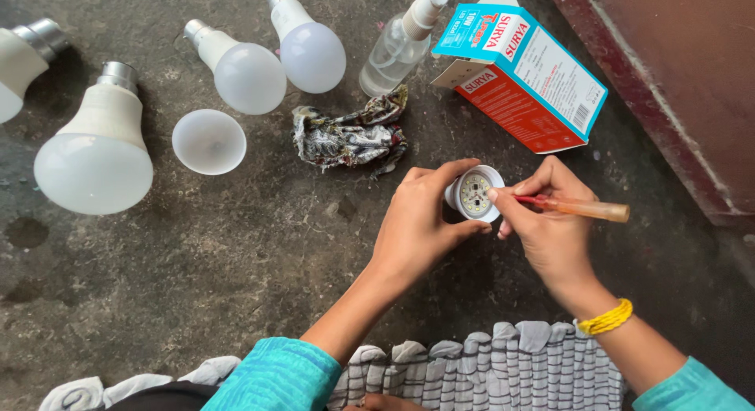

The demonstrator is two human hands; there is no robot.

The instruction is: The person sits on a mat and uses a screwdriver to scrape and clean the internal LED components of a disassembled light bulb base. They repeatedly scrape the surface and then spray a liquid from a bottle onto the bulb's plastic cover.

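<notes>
From the head view, the left hand (417,226) curls closed around an opened bulb base (474,194) above the floor (236,285). The right hand (546,222) pinches an orange screwdriver (578,208), its tip on the base's rim. A carton (523,77) lies near; the floor at left is open.

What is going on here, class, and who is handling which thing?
A person sits over a rough dark floor. The left hand holds an opened bulb base with its small round light board facing up. The right hand holds an orange-handled tool, its tip at the board's edge. A loose dome cover, whole bulbs, a crumpled cloth, a spray bottle and a carton lie nearby.
</notes>
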